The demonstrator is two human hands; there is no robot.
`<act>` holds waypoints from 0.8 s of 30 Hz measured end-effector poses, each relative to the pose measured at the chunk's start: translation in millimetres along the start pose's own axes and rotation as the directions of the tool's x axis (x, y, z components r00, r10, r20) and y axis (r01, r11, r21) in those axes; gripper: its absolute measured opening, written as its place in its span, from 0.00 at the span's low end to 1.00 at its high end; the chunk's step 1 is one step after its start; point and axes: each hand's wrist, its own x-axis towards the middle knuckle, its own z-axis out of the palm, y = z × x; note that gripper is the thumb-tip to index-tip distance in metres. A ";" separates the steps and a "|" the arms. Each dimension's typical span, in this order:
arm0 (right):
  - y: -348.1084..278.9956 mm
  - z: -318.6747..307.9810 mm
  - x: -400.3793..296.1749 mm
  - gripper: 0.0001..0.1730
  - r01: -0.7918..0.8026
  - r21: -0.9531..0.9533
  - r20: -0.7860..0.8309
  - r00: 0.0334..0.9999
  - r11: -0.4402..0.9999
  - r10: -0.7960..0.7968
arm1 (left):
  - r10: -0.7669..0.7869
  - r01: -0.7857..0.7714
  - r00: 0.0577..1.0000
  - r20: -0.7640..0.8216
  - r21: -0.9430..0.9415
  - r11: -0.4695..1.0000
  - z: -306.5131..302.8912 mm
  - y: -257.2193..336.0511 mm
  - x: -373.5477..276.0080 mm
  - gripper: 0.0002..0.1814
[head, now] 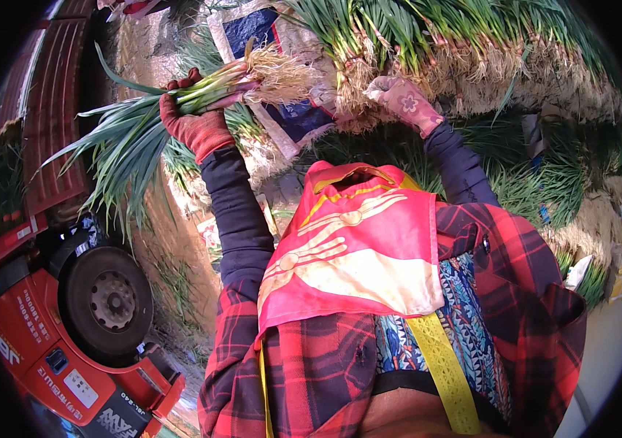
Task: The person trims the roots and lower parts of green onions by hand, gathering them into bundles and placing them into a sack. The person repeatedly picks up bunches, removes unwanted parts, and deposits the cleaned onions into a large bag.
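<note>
My left hand [196, 117], in a dark red work glove, grips a bunch of spring onions [223, 85] around the stalks. The pale roots point right and the long green leaves hang down to the left. My right hand [405, 103], in a pink glove with a flower pattern, is at the roots of the long stacked row of spring onions [486, 49]. Its fingers are bent; whether they hold any roots or stalks is hard to tell. A white and blue woven sack [297, 123] lies between and beyond my hands.
A red truck [42, 339] with a large wheel [105, 304] stands at the lower left, its red ribbed side panel [53, 120] above. More spring onions [535, 186] are heaped at the right. Loose leaves [179, 287] lie on the muddy ground [171, 241].
</note>
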 end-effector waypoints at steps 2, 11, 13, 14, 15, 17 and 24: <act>-23.2 -2.8 -10.5 0.15 0.191 -0.057 -0.045 0.980 0.980 -0.194 | -0.011 0.011 0.997 -0.072 -0.007 1.000 -5.1 -1.8 -2.2 0.13; -95.6 -9.3 1.4 0.16 0.566 0.080 -0.174 0.819 0.821 -0.547 | -0.114 0.104 0.988 -0.104 -0.099 0.990 -11.2 -21.6 -25.9 0.12; -100.7 -0.3 10.3 0.18 0.578 0.073 -0.160 0.811 0.813 -0.562 | -0.135 0.129 0.988 -0.080 -0.077 0.989 -15.2 -23.3 -34.0 0.14; -109.6 -4.1 9.6 0.19 0.584 -0.213 -0.120 0.780 0.783 -0.614 | -0.145 0.141 0.989 -0.039 -0.076 0.987 -15.6 -21.2 -36.3 0.15; -104.2 4.8 18.8 0.19 0.664 -0.316 -0.141 0.673 0.677 -0.726 | -0.162 0.161 0.987 -0.005 -0.069 0.985 -13.6 -19.5 -42.7 0.15; -110.7 1.7 15.9 0.15 0.732 -0.228 0.078 0.671 0.642 -0.737 | -0.178 0.179 0.981 -0.072 0.007 0.984 -7.3 -18.5 -55.8 0.15; -39.7 -7.2 55.2 0.11 0.238 0.204 -0.092 0.970 0.949 -0.224 | 0.002 0.023 0.983 0.182 -0.136 0.990 -30.4 16.6 -53.4 0.21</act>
